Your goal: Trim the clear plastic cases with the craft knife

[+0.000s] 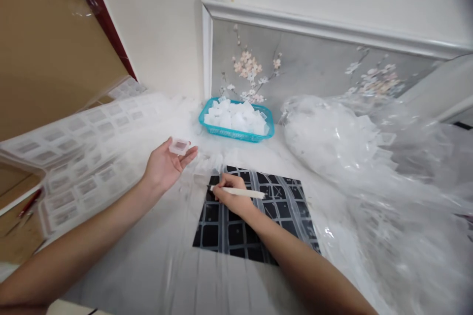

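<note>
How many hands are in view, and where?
2: the left hand holds a small clear case, left of the black sheet; the right hand grips a white-handled tool over it.

Small clear piece (179, 145), raised, white-handled tool (248, 192), nearly level

A plain off-white wall (158, 19) is rising across the back, taking an even, pale light. A grey floral panel (314, 59) is standing in front of it, its glossy white frame (318, 28) catching soft highlights while peach and white blossoms (248, 65) are spreading over the grey. At left, a dark red strip (104, 22) is slanting between the wall and a broad tan surface (40, 34).
</note>
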`<state>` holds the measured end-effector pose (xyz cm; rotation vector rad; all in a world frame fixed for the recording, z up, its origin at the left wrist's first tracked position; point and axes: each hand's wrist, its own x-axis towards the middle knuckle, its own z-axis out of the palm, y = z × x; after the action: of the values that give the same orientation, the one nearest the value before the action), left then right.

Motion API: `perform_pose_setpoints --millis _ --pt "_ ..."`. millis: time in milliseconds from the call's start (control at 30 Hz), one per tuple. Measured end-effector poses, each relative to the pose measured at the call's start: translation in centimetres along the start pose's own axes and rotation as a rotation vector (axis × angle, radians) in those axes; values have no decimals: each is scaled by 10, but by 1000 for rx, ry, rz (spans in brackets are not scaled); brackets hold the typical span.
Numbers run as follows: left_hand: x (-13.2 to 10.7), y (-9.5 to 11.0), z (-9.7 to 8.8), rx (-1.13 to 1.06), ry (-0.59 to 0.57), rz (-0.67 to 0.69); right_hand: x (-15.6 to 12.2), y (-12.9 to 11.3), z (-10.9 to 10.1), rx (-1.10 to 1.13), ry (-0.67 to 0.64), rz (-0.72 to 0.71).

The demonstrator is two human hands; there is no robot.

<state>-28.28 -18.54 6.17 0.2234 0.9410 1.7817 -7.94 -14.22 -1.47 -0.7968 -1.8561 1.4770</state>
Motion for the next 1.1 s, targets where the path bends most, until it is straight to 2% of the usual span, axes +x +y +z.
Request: perform_pose_setpoints --millis 100,200,400,500,567,767,967,1100 --pt "-2 -6 0 140 -62 -95 -2 -8 -19 97 65 -52" --pt "6 -16 2 451 -235 -113 1 -10 -36 153 131 -33" --pt "41 -45 4 1279 -596 196 8 4 -43 184 109 18" --pt "51 -58 -1 1526 -689 427 9 8 -43 184 68 45" --pt "52 -61 -6 1574 -739 526 10 9 -44 187 55 46" --pt "50 -51 -18 1489 -878 446 13 9 -42 173 42 113" --pt "44 -56 -16 1591 -1003 688 17 15 -39 99 30 141" --pt "40 -59 -15 1657 -1021 756 16 18 -40 75 19 121"
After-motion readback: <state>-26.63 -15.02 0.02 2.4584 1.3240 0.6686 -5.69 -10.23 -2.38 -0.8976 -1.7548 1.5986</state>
